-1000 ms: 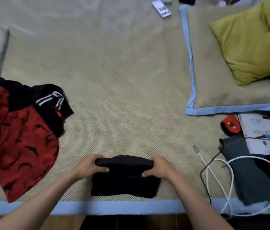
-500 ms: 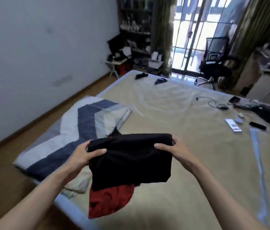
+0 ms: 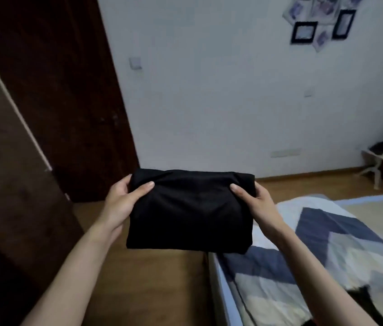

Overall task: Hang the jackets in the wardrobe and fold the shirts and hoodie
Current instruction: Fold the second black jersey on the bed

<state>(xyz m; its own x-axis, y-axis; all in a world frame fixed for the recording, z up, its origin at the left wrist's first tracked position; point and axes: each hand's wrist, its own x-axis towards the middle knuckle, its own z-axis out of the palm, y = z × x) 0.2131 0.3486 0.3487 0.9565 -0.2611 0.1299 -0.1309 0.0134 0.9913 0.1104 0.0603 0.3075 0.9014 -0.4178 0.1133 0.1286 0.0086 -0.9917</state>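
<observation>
I see both hands holding a folded black garment (image 3: 189, 209) in the air above the wooden floor (image 3: 143, 278), beside the bed (image 3: 221, 278). My left hand (image 3: 121, 203) grips its left end, my right hand (image 3: 256, 203) its right end, thumbs on top. A dark wooden door (image 3: 68, 90) stands ahead.

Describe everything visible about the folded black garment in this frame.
The folded black garment is a compact, roughly rectangular bundle of soft, matte fabric with slight creases near its top corners. It is held up in the air, above the wooden floor beside the bed's edge. The left hand grips its left end and the right hand its right end, thumbs lying on the front. No print or label shows.
</observation>
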